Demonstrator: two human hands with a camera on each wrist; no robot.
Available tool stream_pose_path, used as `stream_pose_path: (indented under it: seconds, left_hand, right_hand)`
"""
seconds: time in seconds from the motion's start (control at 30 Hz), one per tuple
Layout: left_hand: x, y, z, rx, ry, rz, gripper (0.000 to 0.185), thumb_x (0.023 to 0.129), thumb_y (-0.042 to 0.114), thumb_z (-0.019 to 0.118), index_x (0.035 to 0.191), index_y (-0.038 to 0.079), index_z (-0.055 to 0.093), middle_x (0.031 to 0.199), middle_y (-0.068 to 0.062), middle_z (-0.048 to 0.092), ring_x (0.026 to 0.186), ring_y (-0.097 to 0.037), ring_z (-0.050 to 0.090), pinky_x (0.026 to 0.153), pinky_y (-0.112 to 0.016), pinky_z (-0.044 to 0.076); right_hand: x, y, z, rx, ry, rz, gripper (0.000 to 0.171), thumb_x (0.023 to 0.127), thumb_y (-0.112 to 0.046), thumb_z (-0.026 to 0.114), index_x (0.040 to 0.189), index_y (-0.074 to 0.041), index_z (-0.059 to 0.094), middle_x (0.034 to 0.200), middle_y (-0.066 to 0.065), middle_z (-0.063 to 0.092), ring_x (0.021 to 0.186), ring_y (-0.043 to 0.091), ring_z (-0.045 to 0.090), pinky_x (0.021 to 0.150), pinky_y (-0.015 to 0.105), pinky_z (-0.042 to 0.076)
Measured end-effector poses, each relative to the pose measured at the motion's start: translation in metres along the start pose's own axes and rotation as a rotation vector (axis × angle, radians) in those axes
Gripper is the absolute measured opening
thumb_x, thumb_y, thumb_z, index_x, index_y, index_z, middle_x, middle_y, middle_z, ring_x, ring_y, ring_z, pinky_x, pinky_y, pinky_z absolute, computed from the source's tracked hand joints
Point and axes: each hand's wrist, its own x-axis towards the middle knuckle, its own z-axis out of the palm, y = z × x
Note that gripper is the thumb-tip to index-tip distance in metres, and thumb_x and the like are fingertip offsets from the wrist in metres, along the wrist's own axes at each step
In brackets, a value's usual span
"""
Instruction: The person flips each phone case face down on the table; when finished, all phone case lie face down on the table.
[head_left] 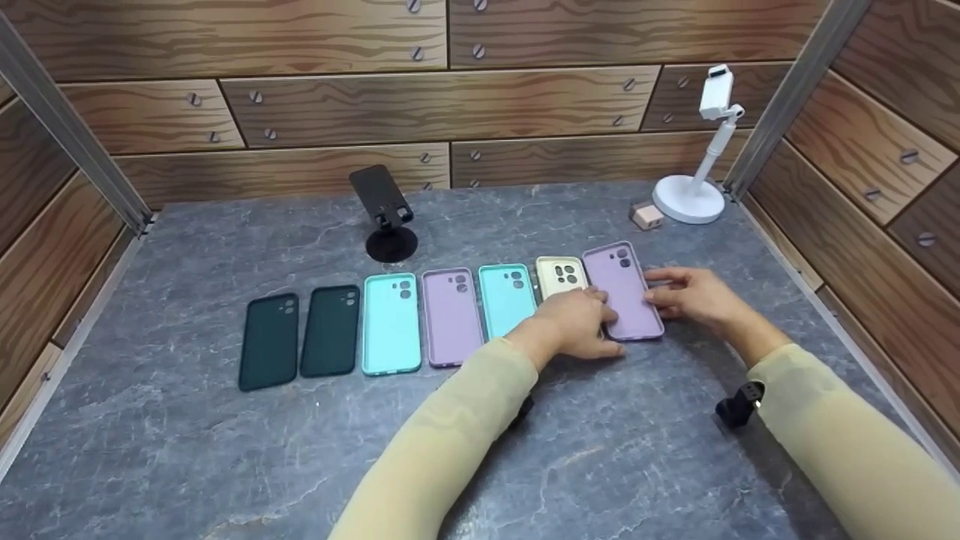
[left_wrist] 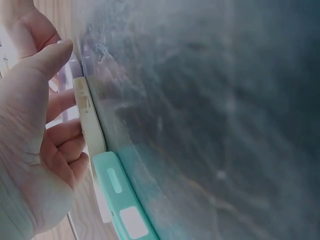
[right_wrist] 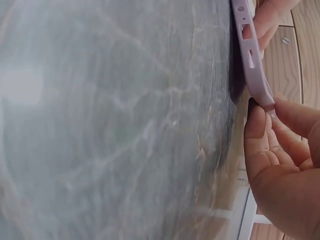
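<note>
A purple phone case (head_left: 628, 296) lies slightly tilted at the right end of a row of cases. My right hand (head_left: 694, 300) pinches its right edge between thumb and fingers; the right wrist view shows the grip at a corner of the case (right_wrist: 252, 65). My left hand (head_left: 574, 322) reaches over the lower part of a cream phone case (head_left: 559, 274), its fingertips right at the purple case's left edge. In the left wrist view the fingers lie loosely bent behind the cream case (left_wrist: 90, 117), thumb extended. Left of it lies a turquoise phone case (head_left: 506, 296), partly hidden by my left hand.
Further left in the row are another purple case (head_left: 452, 319), a turquoise case (head_left: 391, 322) and two dark green cases (head_left: 330, 330). Behind them stand a black phone stand (head_left: 386, 217), a white phone stand (head_left: 690, 199) and a small pinkish block (head_left: 646, 216). Wood-patterned walls enclose the table.
</note>
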Motion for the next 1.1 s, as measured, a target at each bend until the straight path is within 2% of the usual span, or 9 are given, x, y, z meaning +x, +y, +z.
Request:
stream_pose_path:
  seconds: [0.13, 0.37, 0.43, 0.5, 0.6, 0.73, 0.87, 1.1]
  left_hand:
    - [0.001, 0.000, -0.002, -0.003, 0.004, 0.007, 0.052, 0.098, 0.063, 0.064, 0.132, 0.025, 0.074, 0.148, -0.003, 0.061, 0.139, -0.020, 0.055, 0.109, -0.031, 0.046]
    - [0.002, 0.001, -0.008, -0.072, 0.009, -0.004, 0.049, 0.098, 0.061, 0.065, 0.125, 0.022, 0.074, 0.124, 0.000, 0.068, 0.112, -0.016, 0.063, 0.096, -0.031, 0.051]
    - [0.002, 0.003, -0.009, -0.129, 0.043, -0.017, 0.051, 0.098, 0.058, 0.067, 0.132, 0.020, 0.072, 0.126, 0.000, 0.070, 0.115, -0.016, 0.063, 0.099, -0.029, 0.050]
    - [0.002, 0.007, -0.010, -0.221, 0.095, -0.043, 0.057, 0.098, 0.053, 0.069, 0.142, 0.018, 0.067, 0.136, -0.001, 0.069, 0.126, -0.016, 0.062, 0.107, -0.027, 0.046]
    - [0.004, 0.012, -0.010, -0.411, 0.197, -0.095, 0.070, 0.096, 0.046, 0.074, 0.155, 0.013, 0.056, 0.150, -0.003, 0.062, 0.137, -0.016, 0.056, 0.114, -0.024, 0.039]
    - [0.006, 0.018, -0.008, -0.716, 0.291, -0.154, 0.081, 0.091, 0.036, 0.083, 0.159, 0.008, 0.049, 0.153, -0.009, 0.059, 0.135, -0.020, 0.059, 0.110, -0.023, 0.043]
    - [0.006, 0.023, -0.006, -0.980, 0.314, -0.222, 0.092, 0.086, 0.029, 0.090, 0.162, 0.007, 0.043, 0.156, -0.017, 0.054, 0.140, -0.027, 0.055, 0.110, -0.025, 0.044]
    - [0.008, 0.028, -0.003, -1.248, 0.325, -0.290, 0.095, 0.084, 0.019, 0.093, 0.163, 0.007, 0.041, 0.153, -0.023, 0.054, 0.142, -0.029, 0.053, 0.107, -0.027, 0.048]
  right_hand:
    - [-0.001, -0.001, -0.001, 0.033, -0.002, 0.014, 0.060, 0.103, -0.004, 0.068, 0.151, 0.019, 0.040, 0.113, 0.004, 0.072, 0.091, 0.007, 0.071, 0.085, 0.026, 0.060]
    - [-0.002, -0.005, -0.002, 0.067, -0.006, 0.025, 0.058, 0.104, -0.006, 0.068, 0.150, 0.019, 0.043, 0.107, 0.001, 0.073, 0.091, 0.009, 0.073, 0.086, 0.027, 0.060]
    - [-0.002, -0.005, -0.001, 0.077, -0.011, 0.018, 0.057, 0.104, -0.006, 0.067, 0.149, 0.020, 0.043, 0.107, 0.000, 0.073, 0.092, 0.009, 0.073, 0.086, 0.027, 0.060]
    - [-0.002, -0.005, -0.001, 0.086, -0.018, 0.009, 0.057, 0.104, -0.006, 0.067, 0.149, 0.020, 0.043, 0.107, 0.000, 0.074, 0.093, 0.009, 0.073, 0.086, 0.027, 0.060]
    - [-0.003, -0.005, 0.000, 0.089, -0.025, -0.003, 0.057, 0.105, -0.006, 0.066, 0.149, 0.021, 0.042, 0.108, -0.001, 0.074, 0.093, 0.009, 0.073, 0.087, 0.027, 0.060]
    - [-0.005, -0.007, 0.000, 0.131, -0.040, -0.009, 0.057, 0.106, -0.006, 0.065, 0.149, 0.022, 0.040, 0.109, 0.000, 0.074, 0.096, 0.010, 0.073, 0.088, 0.027, 0.059]
    - [-0.007, -0.009, 0.000, 0.186, -0.059, -0.005, 0.059, 0.106, -0.006, 0.064, 0.151, 0.021, 0.038, 0.111, 0.000, 0.075, 0.100, 0.013, 0.074, 0.090, 0.028, 0.059]
    - [-0.010, -0.014, 0.001, 0.224, -0.075, 0.014, 0.063, 0.107, -0.010, 0.064, 0.156, 0.016, 0.034, 0.115, 0.001, 0.075, 0.103, 0.013, 0.074, 0.091, 0.030, 0.059]
